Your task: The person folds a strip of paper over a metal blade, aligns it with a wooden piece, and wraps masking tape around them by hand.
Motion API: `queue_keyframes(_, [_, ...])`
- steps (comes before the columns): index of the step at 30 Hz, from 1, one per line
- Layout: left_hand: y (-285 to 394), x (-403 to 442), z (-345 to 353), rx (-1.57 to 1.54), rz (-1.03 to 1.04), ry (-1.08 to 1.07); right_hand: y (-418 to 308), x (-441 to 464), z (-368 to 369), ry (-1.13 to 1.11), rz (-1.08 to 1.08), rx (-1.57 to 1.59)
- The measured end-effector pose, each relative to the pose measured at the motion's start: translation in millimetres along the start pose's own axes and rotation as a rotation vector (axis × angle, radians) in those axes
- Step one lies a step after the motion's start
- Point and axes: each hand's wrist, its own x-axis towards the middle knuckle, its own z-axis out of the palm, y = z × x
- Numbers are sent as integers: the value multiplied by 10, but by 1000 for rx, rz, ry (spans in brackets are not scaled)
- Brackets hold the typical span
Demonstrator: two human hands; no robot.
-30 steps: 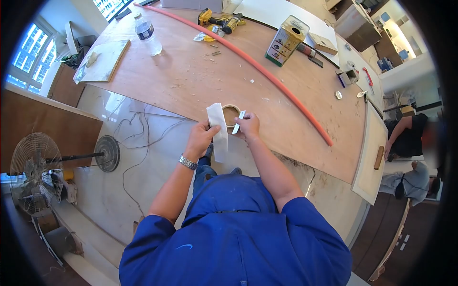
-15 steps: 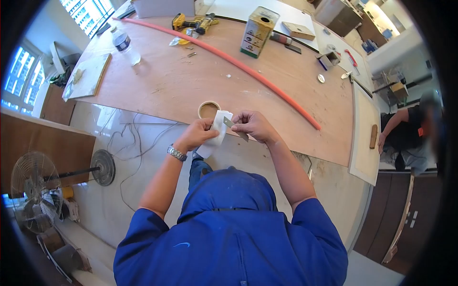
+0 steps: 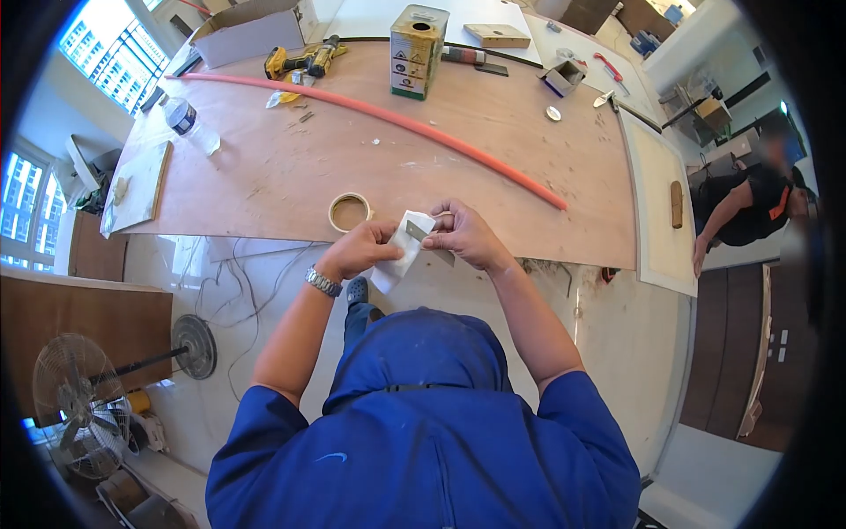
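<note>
My left hand [image 3: 359,250] is closed on a folded white sheet [image 3: 392,268], paper or cloth. My right hand [image 3: 469,236] pinches a thin, flat grey metal blade [image 3: 414,230], like a scraper. One end of the blade lies against the sheet's upper part; the other shows below my right fingers. Both hands are held close together at the table's near edge. Just beyond my left hand, a roll of masking tape [image 3: 332,215] lies on the wooden tabletop [image 3: 273,189].
A long pink tube [image 3: 423,130] crosses the table. Beyond it are a yellow drill [image 3: 304,60], a metal can [image 3: 416,57] and a cardboard box [image 3: 251,37]. A water bottle [image 3: 189,126] stands left. At right is another person [image 3: 749,198]; a fan [image 3: 75,397] and cables are left below.
The camera view has shifted, so the table's things appear further left. The white sheet is more tilted, and the blade now lies across more of it. Both hands keep their hold.
</note>
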Motion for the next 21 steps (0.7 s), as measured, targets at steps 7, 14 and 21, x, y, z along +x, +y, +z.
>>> queue_keyframes(7, [-30, 7, 15, -34, -12, -14, 25, -13, -71, 7, -14, -71])
queue_keyframes(14, [-16, 3, 64, -73, 16, 59, -45, -11, -26, -18, -13, -143])
queue_keyframes(21, [-26, 105, 136, 50, 63, 215, -97, -3, -2, -33, 5, -176])
